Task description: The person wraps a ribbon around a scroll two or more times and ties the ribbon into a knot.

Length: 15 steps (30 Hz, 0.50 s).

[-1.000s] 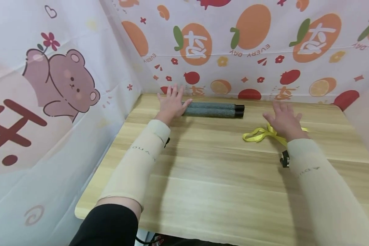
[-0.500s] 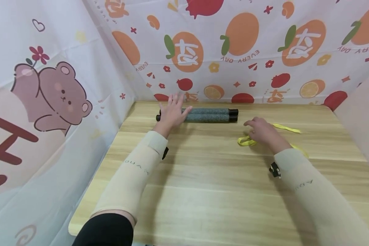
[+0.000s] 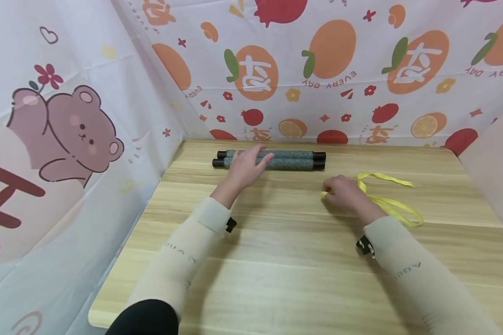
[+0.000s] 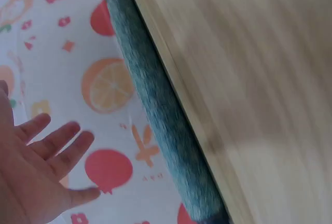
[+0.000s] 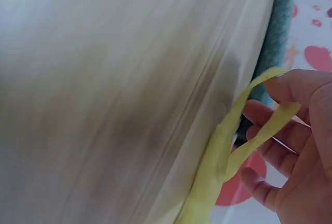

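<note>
Two slim blue-grey rolls with black ends (image 3: 291, 164) lie side by side along the table's back edge, like a rolled-up scroll. My left hand (image 3: 246, 168) is over their left half with fingers spread, covering part of them. In the left wrist view, the fingers of that left hand (image 4: 39, 172) look apart from the roll (image 4: 161, 105). To the right, my right hand (image 3: 344, 191) pinches a yellow ribbon (image 3: 390, 178) near one end. Its loose lengths trail rightward over the table. A strip of the ribbon (image 5: 205, 187) runs up to the thumb in the right wrist view.
The pale wooden table (image 3: 268, 260) ends at a patterned cloth (image 3: 293, 56) hanging behind it. Another cloth with a bear print (image 3: 84, 135) hangs along the left side. Dark wrist cameras (image 3: 365, 245) sit under both cuffs.
My right hand has come down and left onto the yellow ribbon and now pinches it. My left hand has shifted slightly right and toward me, uncovering the rolls' left ends.
</note>
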{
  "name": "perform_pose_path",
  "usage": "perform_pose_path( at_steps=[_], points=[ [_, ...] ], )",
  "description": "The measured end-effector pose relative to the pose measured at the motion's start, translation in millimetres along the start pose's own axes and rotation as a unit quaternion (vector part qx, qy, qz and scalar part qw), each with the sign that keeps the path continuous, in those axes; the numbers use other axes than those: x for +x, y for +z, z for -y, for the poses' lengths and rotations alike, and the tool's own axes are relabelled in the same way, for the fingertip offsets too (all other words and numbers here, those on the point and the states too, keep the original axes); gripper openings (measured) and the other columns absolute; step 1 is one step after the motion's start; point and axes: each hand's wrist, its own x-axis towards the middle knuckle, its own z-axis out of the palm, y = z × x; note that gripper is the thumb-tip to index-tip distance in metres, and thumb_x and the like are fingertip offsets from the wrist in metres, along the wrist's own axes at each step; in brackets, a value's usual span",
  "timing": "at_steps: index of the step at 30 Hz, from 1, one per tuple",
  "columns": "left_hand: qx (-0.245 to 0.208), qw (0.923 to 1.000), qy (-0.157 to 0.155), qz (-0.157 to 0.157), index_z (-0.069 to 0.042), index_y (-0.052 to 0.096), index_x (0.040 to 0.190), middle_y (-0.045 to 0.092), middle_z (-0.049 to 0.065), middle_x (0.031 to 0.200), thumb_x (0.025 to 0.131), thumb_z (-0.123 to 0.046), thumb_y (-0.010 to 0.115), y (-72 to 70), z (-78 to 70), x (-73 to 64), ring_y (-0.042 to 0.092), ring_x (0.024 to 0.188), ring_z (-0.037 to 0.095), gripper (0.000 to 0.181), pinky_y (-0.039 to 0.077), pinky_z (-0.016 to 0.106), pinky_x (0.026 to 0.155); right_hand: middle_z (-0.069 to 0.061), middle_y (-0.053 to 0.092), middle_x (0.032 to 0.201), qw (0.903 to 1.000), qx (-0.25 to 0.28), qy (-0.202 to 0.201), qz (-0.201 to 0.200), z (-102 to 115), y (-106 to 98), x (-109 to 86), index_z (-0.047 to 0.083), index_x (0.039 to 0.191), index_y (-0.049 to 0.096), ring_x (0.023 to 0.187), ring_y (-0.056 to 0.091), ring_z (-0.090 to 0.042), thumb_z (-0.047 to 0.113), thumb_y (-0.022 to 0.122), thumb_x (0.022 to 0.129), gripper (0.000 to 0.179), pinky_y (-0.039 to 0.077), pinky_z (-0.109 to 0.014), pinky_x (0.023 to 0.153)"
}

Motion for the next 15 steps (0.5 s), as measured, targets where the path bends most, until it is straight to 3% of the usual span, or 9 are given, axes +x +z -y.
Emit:
perform_pose_path(
  at_steps=[4, 6, 11, 15],
  points=[
    [-0.071, 0.9961, 0.029, 0.043, -0.023, 0.051, 0.14, 0.064, 0.0, 0.129, 0.097, -0.067, 0.033, 13.8, -15.3, -11.4, 0.059, 0.117, 0.017, 0.064, 0.044, 0.046, 0.103, -0.002, 0.063, 0.078, 0.9993, 0.033, 0.017, -0.004, 19, -1, -0.2, 0.014, 0.091, 0.064, 0.07, 0.053, -0.02, 0.013, 0.061, 0.087, 0.005, 0.045, -0.038, 0.066],
    [-0.105, 0.9906, 0.042, 0.077, -0.024, 0.056, 0.135, 0.066, -0.003, 0.122, 0.097, -0.066, 0.036, 21.3, -23.9, -17.2, 0.061, 0.11, 0.013, 0.06, 0.051, 0.04, 0.093, -0.001, 0.06, 0.076, 0.9986, 0.049, 0.016, -0.012, 31, -2, 0.0, 0.014, 0.093, 0.063, 0.066, 0.05, -0.018, 0.012, 0.06, 0.086, 0.008, 0.043, -0.035, 0.063],
    [-0.203, 0.9601, 0.077, 0.176, -0.018, 0.059, 0.133, 0.066, -0.002, 0.12, 0.097, -0.055, 0.052, 42.0, -44.0, -28.6, 0.062, 0.109, 0.011, 0.051, 0.052, 0.034, 0.091, 0.0, 0.059, 0.071, 0.9954, 0.079, -0.008, -0.054, 60, -2, -1.4, 0.012, 0.096, 0.064, 0.062, 0.048, -0.015, 0.014, 0.065, 0.088, 0.009, 0.04, -0.031, 0.058],
    [-0.275, 0.9348, 0.085, 0.209, -0.016, 0.063, 0.119, 0.066, 0.0, 0.113, 0.095, -0.045, 0.062, 58.9, -53.0, -32.7, 0.062, 0.1, 0.01, 0.038, 0.053, 0.031, 0.083, 0.002, 0.056, 0.067, 0.9915, 0.087, -0.013, -0.096, 74, 0, -6.5, 0.013, 0.095, 0.064, 0.056, 0.044, -0.013, 0.015, 0.071, 0.086, 0.012, 0.037, -0.029, 0.055]
  ],
)
